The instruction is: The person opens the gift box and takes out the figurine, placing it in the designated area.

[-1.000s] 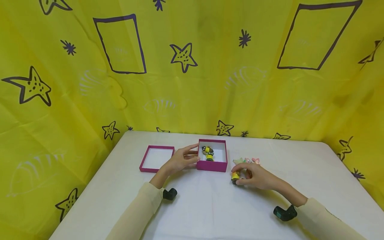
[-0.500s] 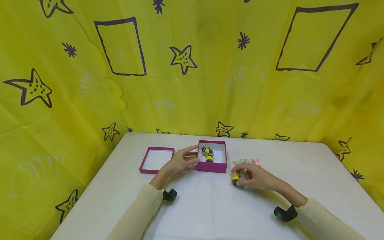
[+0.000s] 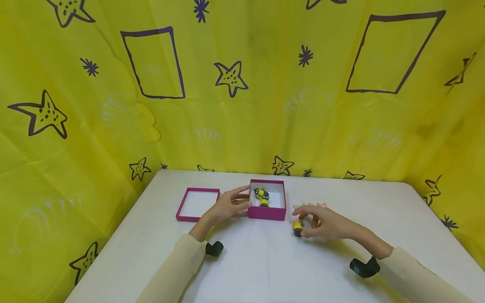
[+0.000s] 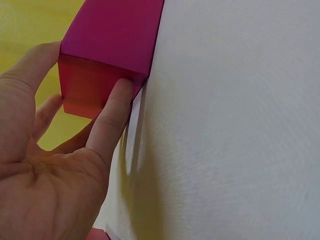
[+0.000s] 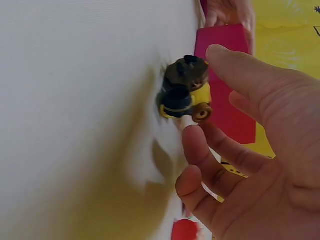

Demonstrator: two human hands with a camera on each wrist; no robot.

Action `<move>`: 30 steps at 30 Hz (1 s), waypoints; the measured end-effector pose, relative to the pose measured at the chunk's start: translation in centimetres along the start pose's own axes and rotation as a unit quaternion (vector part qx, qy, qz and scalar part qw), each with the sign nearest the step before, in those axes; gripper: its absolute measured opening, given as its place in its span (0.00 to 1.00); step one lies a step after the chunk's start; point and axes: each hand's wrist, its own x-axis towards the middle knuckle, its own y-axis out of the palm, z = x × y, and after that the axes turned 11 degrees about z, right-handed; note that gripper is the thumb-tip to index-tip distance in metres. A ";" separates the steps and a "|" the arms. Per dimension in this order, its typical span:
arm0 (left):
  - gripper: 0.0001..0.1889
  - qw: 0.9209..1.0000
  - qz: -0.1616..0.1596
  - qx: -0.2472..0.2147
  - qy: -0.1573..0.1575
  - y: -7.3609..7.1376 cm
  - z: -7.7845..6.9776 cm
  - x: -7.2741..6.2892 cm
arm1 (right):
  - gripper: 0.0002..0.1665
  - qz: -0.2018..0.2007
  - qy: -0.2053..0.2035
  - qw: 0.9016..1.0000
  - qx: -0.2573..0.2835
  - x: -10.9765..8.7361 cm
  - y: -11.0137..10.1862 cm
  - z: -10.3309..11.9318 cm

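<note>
A magenta box (image 3: pixel 267 213) with a white inside stands open-topped near the middle of the table. Two yellow toy figurines (image 3: pixel 262 197) with goggle eyes lie inside it. My left hand (image 3: pixel 229 205) touches the box's left side, its fingers fairly straight against wall and rim. To the right of the box, a yellow and dark toy figurine (image 3: pixel 297 228) is at table level. My right hand (image 3: pixel 326 221) arches around it, thumb and forefinger on either side and spread a little wider than the toy. In the right wrist view this figurine (image 5: pixel 187 85) sits close between thumb and fingertips.
The box's magenta lid (image 3: pixel 197 205) lies on the left, white inside up. Several small green and pink toys (image 3: pixel 322 205) are behind my right hand, partly hidden by it. A yellow printed curtain (image 3: pixel 227 126) closes off the table's far side.
My right thumb and forefinger have spread away from the figurine, and that hand has drawn slightly right. The left hand stays on the box. The whole head view has shifted slightly downward.
</note>
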 end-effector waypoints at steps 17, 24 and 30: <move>0.36 1.000 -0.001 0.003 0.001 0.0 0.0 0.0 | 0.38 0.004 -0.002 0.999 -0.035 -0.1 -3.3 2.5; 0.36 1.000 0.003 -0.006 0.004 0.0 -0.2 -0.1 | 0.38 -0.005 -0.003 0.999 -0.043 0.2 -4.2 3.3; 0.36 1.000 0.008 -0.009 0.004 0.0 -0.3 -0.2 | 0.39 -0.006 0.013 0.999 -0.033 0.5 -4.8 3.7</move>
